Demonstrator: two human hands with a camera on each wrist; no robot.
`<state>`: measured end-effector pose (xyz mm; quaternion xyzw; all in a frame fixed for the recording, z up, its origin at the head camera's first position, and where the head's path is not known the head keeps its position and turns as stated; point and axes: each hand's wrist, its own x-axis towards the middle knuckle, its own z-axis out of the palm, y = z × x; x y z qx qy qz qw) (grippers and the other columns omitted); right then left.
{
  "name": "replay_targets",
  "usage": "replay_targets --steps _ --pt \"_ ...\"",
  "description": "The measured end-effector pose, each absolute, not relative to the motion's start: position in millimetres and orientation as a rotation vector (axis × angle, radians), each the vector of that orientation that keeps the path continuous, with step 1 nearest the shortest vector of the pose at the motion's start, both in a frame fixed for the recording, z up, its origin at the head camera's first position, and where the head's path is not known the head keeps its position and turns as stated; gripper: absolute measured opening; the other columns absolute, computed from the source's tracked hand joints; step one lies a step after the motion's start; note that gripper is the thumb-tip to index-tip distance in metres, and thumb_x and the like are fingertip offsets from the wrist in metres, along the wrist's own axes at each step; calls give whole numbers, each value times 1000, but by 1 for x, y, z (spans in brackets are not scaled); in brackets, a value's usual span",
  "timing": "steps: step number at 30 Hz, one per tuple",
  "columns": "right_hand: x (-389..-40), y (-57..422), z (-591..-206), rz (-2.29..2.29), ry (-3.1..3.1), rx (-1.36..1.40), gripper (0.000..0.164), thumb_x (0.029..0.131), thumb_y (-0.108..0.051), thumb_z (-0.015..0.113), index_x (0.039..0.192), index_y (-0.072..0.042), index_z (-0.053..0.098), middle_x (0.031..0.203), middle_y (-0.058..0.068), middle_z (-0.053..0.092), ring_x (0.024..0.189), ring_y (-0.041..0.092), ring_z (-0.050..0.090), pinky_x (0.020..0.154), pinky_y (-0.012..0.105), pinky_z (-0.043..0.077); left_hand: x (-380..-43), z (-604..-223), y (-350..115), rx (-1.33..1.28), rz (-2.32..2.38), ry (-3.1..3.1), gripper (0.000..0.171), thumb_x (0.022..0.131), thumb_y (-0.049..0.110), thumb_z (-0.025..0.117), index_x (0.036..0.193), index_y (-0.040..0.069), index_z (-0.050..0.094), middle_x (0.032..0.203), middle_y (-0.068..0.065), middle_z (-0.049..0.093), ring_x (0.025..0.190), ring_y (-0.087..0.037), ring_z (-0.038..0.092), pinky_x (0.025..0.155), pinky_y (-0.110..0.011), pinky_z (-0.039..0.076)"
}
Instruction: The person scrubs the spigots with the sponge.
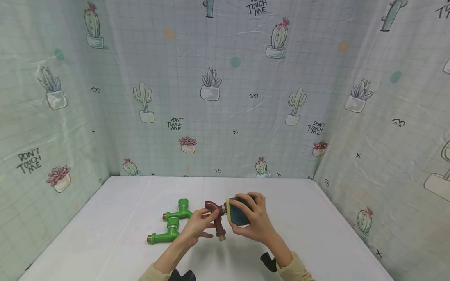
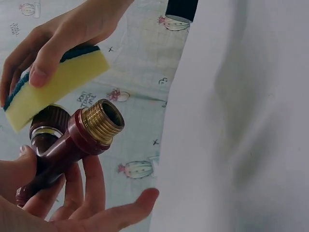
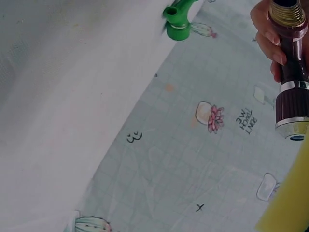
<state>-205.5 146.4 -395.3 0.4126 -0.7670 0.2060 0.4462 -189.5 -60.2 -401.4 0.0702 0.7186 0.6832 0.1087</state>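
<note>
Raised over the table, a maroon tap (image 1: 218, 226) with a brass threaded end (image 2: 104, 121) is gripped by my left hand (image 1: 197, 225), the thumb on one side of the body and fingers on the other. My right hand (image 1: 259, 218) holds a sponge (image 2: 72, 82), yellow with a dark green scouring layer, fingers over the dark side. Its yellow face (image 3: 288, 193) is right at the tap's ribbed knob (image 2: 49, 120), which it partly covers in the left wrist view. The left hand's outer finger sticks out away from the tap.
Two green taps with brass ends, a farther one (image 1: 183, 210) and a nearer one (image 1: 168, 235), lie on the white table (image 1: 116, 230) left of my hands. Cactus-print sheeting (image 1: 225, 117) stands behind and at both sides. Black pieces (image 1: 268, 261) show near the wrists.
</note>
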Motion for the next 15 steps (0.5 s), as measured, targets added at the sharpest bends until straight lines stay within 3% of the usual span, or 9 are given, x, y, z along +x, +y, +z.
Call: replay_targets --steps 6,15 --pt "-209 153 -399 570 -1937 1021 51 74 -47 59 118 -21 54 117 4 50 101 23 35 78 43 35 -189 -404 -61 169 2075 1815 61 86 41 52 125 -6 44 98 -5 62 89 -22 64 76 -49 52" --pt "-216 165 -408 730 -2016 1011 53 71 -35 68 119 -20 54 118 3 49 103 19 34 72 37 42 -189 -412 -58 108 2122 1613 48 90 36 48 122 1 48 96 -2 58 91 -24 61 84 -48 49"
